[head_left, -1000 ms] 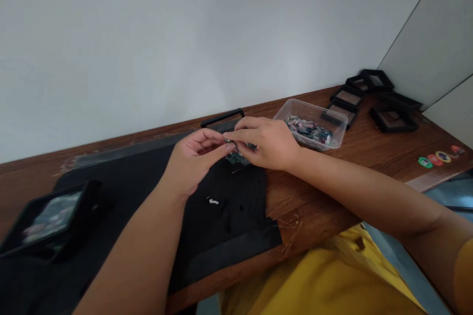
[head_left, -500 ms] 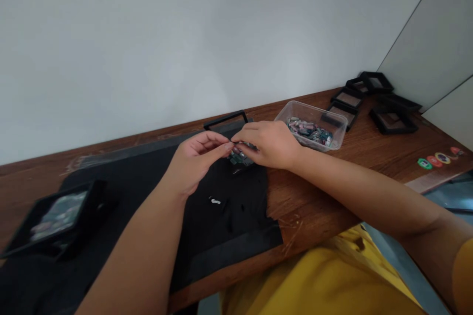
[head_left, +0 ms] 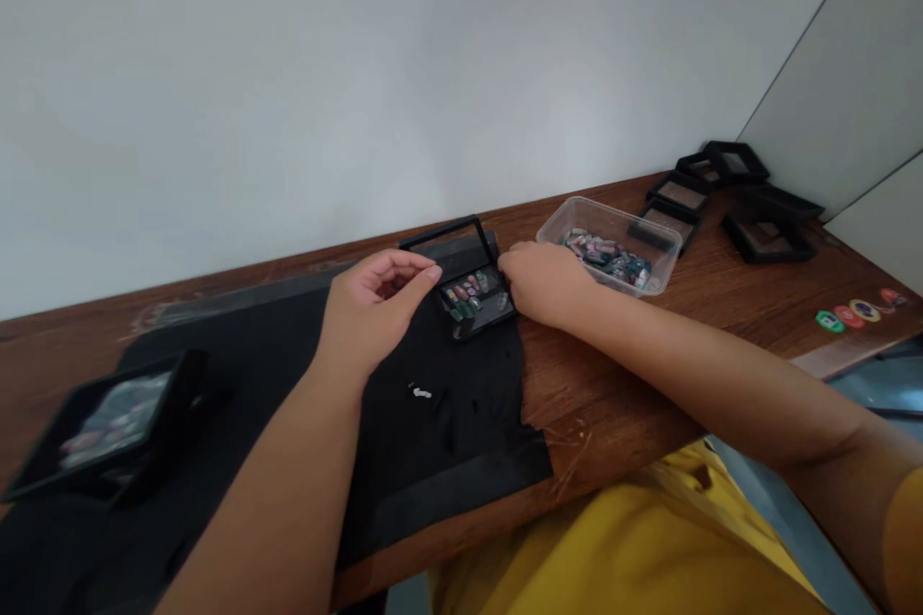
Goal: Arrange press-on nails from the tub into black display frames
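An open black frame-like case (head_left: 486, 318) lies on the black mat, its lid (head_left: 479, 237) tilted up at the back. Several glossy press-on nails (head_left: 462, 296), green, pink and brown, rest in rows inside it. My left hand (head_left: 379, 312) hovers just left of the case, thumb and index finger pinched together; whatever is between them is too small to make out. At the case's right edge is my right hand (head_left: 544, 281), fingers curled and fingertips partly hidden. Behind that hand stands a clear plastic tub (head_left: 660, 264) of loose press-on nails (head_left: 610, 255).
A filled black case (head_left: 101, 423) sits at left on the black mat (head_left: 288, 346). Several black cases (head_left: 768, 235) are scattered at the back right. Small round stickers (head_left: 847, 312) lie near the right edge. A small white piece (head_left: 421, 393) is on the mat.
My hands, which met over the case, have parted. The right moved right to the case's edge and the left drew slightly left, uncovering the nails inside.
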{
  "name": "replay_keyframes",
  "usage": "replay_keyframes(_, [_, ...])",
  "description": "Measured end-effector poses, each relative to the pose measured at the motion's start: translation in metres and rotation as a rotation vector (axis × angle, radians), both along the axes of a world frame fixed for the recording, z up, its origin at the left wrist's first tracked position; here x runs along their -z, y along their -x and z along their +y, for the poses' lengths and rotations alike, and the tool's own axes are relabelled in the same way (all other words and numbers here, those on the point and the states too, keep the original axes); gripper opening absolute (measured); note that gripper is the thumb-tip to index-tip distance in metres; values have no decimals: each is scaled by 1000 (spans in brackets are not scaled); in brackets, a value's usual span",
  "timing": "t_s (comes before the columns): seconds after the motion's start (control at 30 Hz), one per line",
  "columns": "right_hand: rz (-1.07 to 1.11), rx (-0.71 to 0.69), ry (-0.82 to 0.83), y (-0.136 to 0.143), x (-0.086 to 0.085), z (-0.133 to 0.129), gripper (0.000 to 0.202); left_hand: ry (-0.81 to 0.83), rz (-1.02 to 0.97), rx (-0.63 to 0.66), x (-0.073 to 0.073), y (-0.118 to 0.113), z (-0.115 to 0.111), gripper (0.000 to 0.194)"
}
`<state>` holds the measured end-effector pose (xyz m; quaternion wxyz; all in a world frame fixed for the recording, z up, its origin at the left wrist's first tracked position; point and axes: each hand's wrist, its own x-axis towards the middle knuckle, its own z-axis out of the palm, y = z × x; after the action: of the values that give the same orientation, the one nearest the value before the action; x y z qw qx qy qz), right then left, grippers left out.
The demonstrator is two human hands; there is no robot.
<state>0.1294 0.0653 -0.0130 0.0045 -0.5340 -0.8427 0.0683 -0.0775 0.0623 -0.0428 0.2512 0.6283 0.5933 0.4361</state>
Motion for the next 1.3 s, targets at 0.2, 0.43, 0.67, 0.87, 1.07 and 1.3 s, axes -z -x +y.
replay_keyframes(0.2, [-40, -16, 50, -2, -2, -3, 35, -74, 164, -127, 3, 9, 3, 28])
replay_keyframes(0.43, [-89, -8, 49, 0, -1, -1, 32, -124, 148, -196, 17, 17, 13, 39])
replay_keyframes(0.67, [-40, -30, -20, -1, 4, 0, 37, -38, 174, 12, 23, 13, 15, 25])
replay_keyframes(0.87, [42, -151, -49, -7, 18, 10, 51, -18, 148, 41, 23, 16, 16, 27])
replay_keyframes(1.07, [41, -219, -38, -7, 26, 22, 49, -4, 151, 58, 24, 18, 17, 28])
replay_keyframes(1.3, [96, -186, -66, -3, 31, 26, 37, -3, 200, 33, 22, 19, 15, 23])
